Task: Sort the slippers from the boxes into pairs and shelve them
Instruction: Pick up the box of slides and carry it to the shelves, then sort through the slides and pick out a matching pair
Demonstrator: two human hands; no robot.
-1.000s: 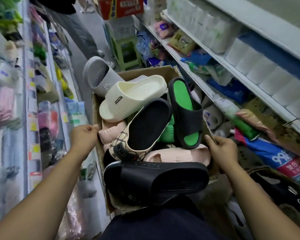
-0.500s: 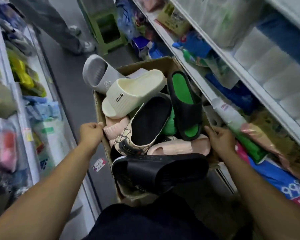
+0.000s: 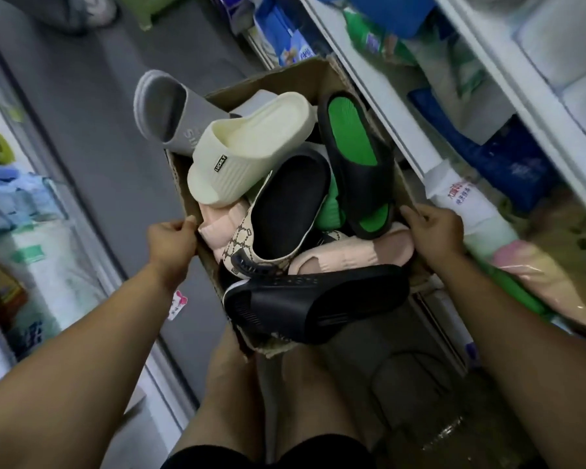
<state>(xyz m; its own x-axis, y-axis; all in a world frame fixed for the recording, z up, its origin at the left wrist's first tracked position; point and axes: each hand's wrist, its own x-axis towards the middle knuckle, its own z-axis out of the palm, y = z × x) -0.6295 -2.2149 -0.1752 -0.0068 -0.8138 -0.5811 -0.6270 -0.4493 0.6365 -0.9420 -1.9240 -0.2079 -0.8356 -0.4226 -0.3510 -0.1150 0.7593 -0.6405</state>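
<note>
A brown cardboard box heaped with slippers hangs in front of my legs. My left hand grips its left wall and my right hand grips its right wall. On top lie a cream slipper, a grey slipper poking over the far left rim, a black slipper with a green insole, a patterned beige slipper with a black insole, pink slippers and a plain black slipper at the near end.
I stand in a narrow shop aisle with a grey floor. White shelves packed with wrapped goods run along the right. Another stocked shelf unit lines the left. A person's shoe shows at the far end.
The box has come lower and nearer my legs while both hands keep their grip on its sides. My view has tipped down toward the floor.
</note>
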